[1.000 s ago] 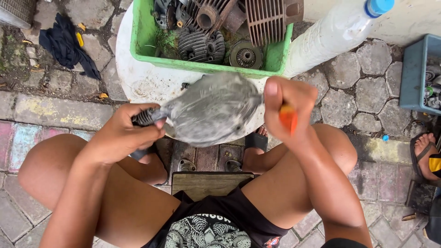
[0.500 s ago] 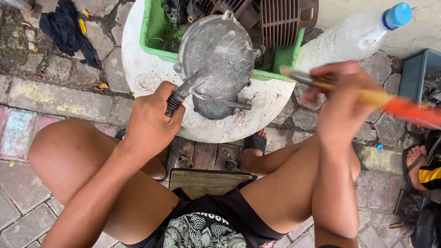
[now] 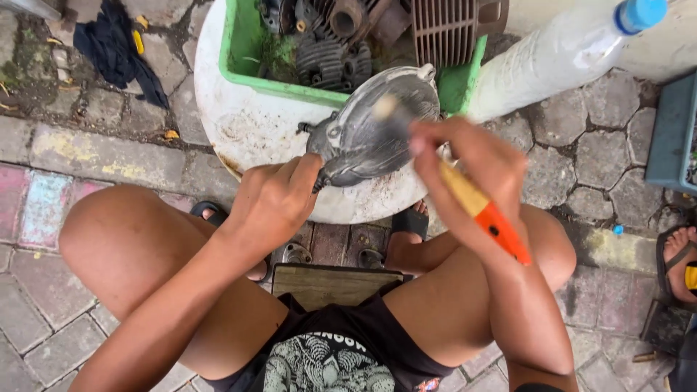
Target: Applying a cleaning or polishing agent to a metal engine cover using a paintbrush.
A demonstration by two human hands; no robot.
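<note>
Left hand grip closed around the lower left edge of a grey metal engine cover, fingers wrapped tight, holding it tilted up over the white basin. Right hand grip pinched shut on a brush with yellow-and-orange handle; handle runs down-right past the wrist, the pale bristle end sits against the cover's face, blurred. Cover is between both hands, just in front of the green tub's near wall, above the basin's rim.

Green plastic tub sits in the basin, filled with dark finned engine parts and a ribbed cylinder block. Clear plastic bottle with blue cap lies tilted just right of the tub. Dark cloth on the paving stones at upper left, well apart. Blue crate edge at far right. Person squats on a low wooden stool, bare knees either side, sandalled feet under the basin. Another person's foot in a sandal at the right edge
</note>
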